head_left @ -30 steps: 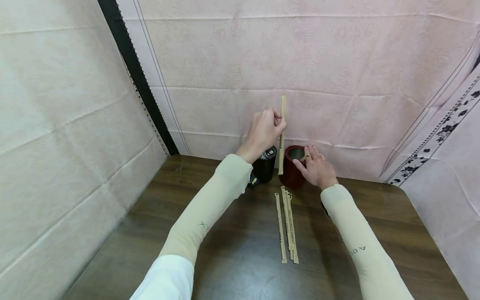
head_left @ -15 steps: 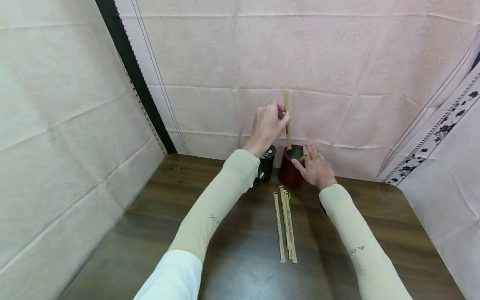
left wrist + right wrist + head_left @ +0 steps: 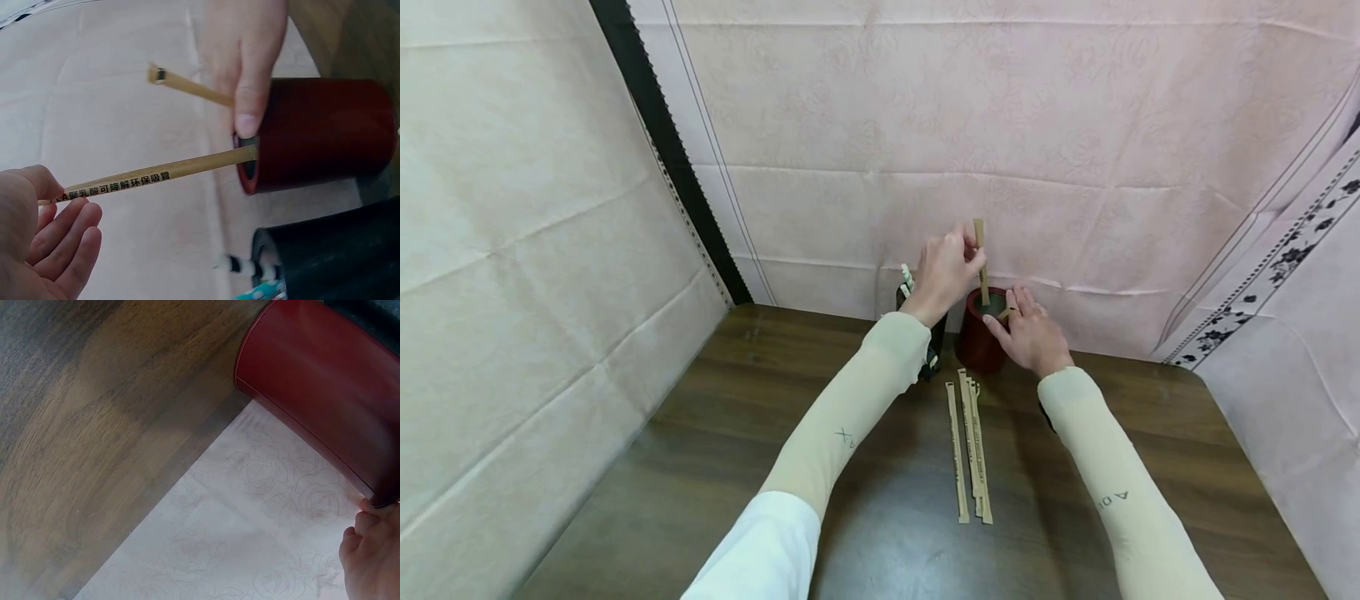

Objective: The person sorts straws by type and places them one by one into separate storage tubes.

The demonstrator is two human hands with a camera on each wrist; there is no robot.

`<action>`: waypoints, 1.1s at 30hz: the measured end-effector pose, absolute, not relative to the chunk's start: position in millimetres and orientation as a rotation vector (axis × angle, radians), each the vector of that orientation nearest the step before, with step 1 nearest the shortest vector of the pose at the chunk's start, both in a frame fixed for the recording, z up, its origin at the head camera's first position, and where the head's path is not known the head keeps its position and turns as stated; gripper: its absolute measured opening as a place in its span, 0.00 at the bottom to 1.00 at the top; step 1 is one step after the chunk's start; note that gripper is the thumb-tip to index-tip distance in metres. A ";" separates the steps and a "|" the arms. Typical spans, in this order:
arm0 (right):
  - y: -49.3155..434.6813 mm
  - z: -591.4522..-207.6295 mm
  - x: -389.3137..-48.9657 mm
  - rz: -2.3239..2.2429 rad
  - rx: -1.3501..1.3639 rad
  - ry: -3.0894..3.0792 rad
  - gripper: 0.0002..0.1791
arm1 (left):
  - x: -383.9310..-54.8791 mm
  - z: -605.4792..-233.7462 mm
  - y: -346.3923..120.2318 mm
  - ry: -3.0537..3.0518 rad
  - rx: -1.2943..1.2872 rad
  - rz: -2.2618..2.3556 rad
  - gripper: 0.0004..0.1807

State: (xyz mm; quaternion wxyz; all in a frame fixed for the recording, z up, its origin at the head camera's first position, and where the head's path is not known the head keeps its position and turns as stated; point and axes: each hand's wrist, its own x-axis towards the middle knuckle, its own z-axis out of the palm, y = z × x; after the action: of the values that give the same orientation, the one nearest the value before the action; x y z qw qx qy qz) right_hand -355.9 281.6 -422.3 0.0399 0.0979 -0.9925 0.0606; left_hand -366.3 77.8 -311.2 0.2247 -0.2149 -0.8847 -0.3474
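Note:
In the head view, my left hand (image 3: 946,268) pinches a straw in a tan paper wrapper (image 3: 980,250) near its upper part. Dark printed characters run along the wrapper in the left wrist view, where the straw's (image 3: 156,175) far end enters the mouth of a dark red cylindrical holder (image 3: 331,134). My right hand (image 3: 1033,337) holds the holder at its rim, thumb and fingers spread over the right side. Another wrapped straw (image 3: 194,89) sticks out of the holder beside the right thumb. Bent right fingers show at the holder's edge in the right wrist view.
A black holder (image 3: 337,250) stands left of the red one, with striped and teal sticks inside. Several wrapped straws (image 3: 973,450) lie on the wooden table (image 3: 700,492) in front. A pale cloth wall (image 3: 812,217) rises right behind the holders.
My left hand has moved right with the straw, first lifting it over the red holder's rim, then lowering its end into the mouth. The right hand has stayed at the rim.

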 end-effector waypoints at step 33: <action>281.8 -422.7 -355.2 0.171 0.299 -3.035 0.53 | -342.8 -310.4 52.4 -2.596 -0.717 -0.762 0.08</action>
State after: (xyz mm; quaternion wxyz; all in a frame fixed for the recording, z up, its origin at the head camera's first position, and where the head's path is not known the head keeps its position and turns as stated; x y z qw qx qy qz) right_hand -355.2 281.8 -422.7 0.0435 0.0976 -0.9927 0.0560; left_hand -342.8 52.4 -310.4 0.1707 -0.2523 -0.9140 -0.2681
